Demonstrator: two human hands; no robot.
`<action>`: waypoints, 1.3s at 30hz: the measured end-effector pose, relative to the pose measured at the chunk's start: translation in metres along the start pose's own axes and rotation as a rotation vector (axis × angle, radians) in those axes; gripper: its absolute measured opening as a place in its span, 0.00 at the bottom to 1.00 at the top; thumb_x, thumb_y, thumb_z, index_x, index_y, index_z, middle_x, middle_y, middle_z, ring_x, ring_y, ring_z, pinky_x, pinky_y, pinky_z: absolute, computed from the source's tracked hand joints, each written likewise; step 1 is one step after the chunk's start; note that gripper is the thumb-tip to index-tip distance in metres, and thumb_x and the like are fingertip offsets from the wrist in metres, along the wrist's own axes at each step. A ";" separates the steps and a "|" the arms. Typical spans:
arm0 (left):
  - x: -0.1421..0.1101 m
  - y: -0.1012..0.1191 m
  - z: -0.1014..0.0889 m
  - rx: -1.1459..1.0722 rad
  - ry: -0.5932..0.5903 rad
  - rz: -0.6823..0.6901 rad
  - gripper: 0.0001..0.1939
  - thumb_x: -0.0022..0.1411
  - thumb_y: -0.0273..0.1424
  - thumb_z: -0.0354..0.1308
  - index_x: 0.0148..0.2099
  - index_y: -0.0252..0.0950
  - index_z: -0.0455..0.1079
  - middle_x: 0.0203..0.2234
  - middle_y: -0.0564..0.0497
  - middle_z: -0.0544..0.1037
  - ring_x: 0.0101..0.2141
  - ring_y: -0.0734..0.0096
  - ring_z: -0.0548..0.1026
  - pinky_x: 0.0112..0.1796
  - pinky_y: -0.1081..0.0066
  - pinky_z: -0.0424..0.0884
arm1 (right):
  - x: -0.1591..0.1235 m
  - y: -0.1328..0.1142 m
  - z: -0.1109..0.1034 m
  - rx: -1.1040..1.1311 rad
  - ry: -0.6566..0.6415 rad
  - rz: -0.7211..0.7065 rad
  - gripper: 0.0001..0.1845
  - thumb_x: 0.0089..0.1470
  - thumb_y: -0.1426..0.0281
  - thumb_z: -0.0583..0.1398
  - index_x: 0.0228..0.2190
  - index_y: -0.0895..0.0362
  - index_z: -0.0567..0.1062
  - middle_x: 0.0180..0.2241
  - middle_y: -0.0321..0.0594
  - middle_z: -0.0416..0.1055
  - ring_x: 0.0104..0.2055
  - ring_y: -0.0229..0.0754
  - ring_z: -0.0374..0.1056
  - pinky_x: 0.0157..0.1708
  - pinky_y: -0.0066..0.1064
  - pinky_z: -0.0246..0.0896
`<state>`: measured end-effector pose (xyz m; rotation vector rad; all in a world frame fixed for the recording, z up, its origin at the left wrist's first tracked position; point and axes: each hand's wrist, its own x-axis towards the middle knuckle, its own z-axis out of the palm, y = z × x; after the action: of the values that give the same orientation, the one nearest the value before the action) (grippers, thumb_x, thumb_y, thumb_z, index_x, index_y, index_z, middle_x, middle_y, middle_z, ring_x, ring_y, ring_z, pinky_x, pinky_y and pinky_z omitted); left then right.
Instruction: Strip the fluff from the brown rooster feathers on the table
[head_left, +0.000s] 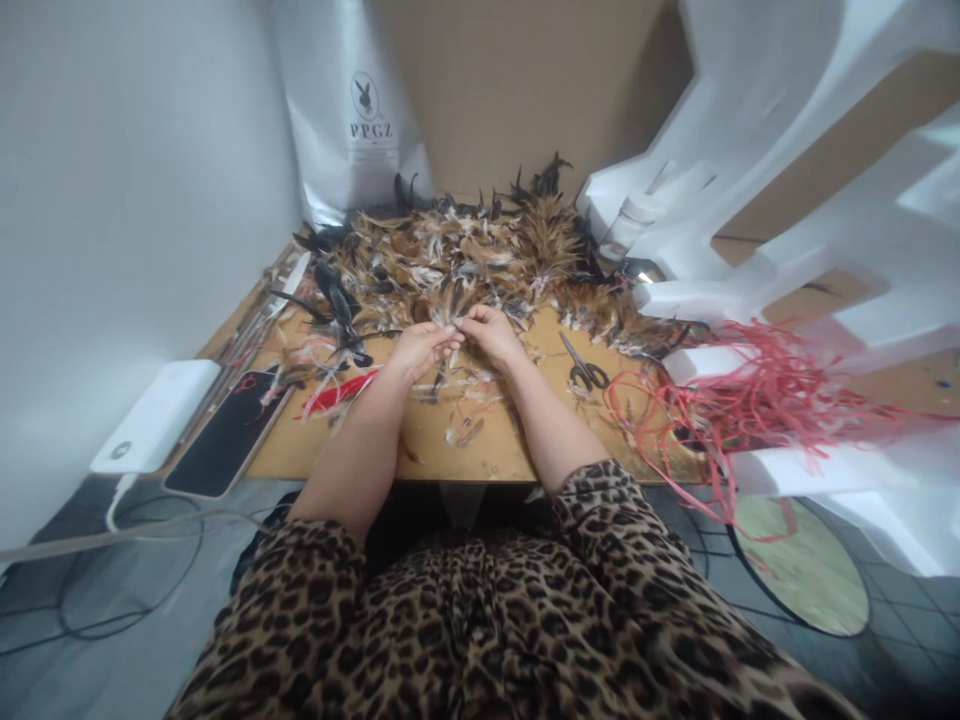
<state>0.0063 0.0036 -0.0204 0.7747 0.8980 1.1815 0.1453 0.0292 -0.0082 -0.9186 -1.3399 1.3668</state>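
My left hand (426, 346) and my right hand (486, 332) meet over the table's middle, fingertips pinched together. Between them they hold a small bunch of brown feathers (453, 300), its tips fanned away from me and its quill ends at my fingers. Just beyond lies a wide heap of brown and black feathers (450, 245), which partly merges with the bunch. Loose feather bits (465, 430) are scattered on the wooden table (292, 455) below my hands. Black-handled scissors (585, 368) lie to the right of my right hand.
Red ribbon strips (780, 390) spill over the right edge near white foam pieces (795, 480). At left are a phone (229, 430) and a white power bank (157, 415) with a cable. A white printed bag (360, 170) stands behind; a white bottle (630, 225) is at back right.
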 end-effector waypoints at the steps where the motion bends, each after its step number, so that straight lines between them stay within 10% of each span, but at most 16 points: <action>1: 0.000 0.000 0.000 0.011 -0.001 0.006 0.05 0.49 0.24 0.63 0.28 0.25 0.70 0.22 0.45 0.77 0.20 0.81 0.72 0.21 0.83 0.65 | 0.000 -0.001 0.000 -0.005 -0.003 0.001 0.17 0.34 0.62 0.65 0.19 0.58 0.64 0.16 0.27 0.61 0.20 0.29 0.53 0.22 0.23 0.48; 21: 0.007 -0.004 -0.001 0.477 0.220 0.419 0.07 0.52 0.29 0.58 0.28 0.30 0.73 0.19 0.50 0.75 0.19 0.79 0.71 0.22 0.78 0.67 | 0.000 -0.005 -0.006 0.022 -0.035 0.101 0.17 0.33 0.60 0.65 0.23 0.59 0.69 0.17 0.29 0.64 0.19 0.29 0.55 0.21 0.23 0.48; 32: 0.012 0.002 -0.012 0.117 0.328 0.310 0.10 0.49 0.33 0.61 0.31 0.29 0.71 0.29 0.45 0.78 0.22 0.82 0.72 0.21 0.82 0.64 | -0.005 -0.011 -0.015 -1.031 -0.075 0.083 0.13 0.39 0.60 0.62 0.18 0.58 0.75 0.18 0.38 0.67 0.24 0.37 0.61 0.26 0.28 0.51; 39: 0.012 0.001 -0.010 0.122 0.304 0.271 0.09 0.50 0.32 0.61 0.31 0.29 0.71 0.29 0.45 0.79 0.20 0.83 0.71 0.21 0.81 0.63 | -0.013 -0.008 0.011 -1.236 -0.080 0.138 0.10 0.41 0.64 0.62 0.24 0.59 0.76 0.30 0.52 0.73 0.36 0.50 0.69 0.35 0.34 0.57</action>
<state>-0.0011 0.0156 -0.0263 0.8475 1.1496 1.5222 0.1389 0.0130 -0.0001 -1.7637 -2.2397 0.5349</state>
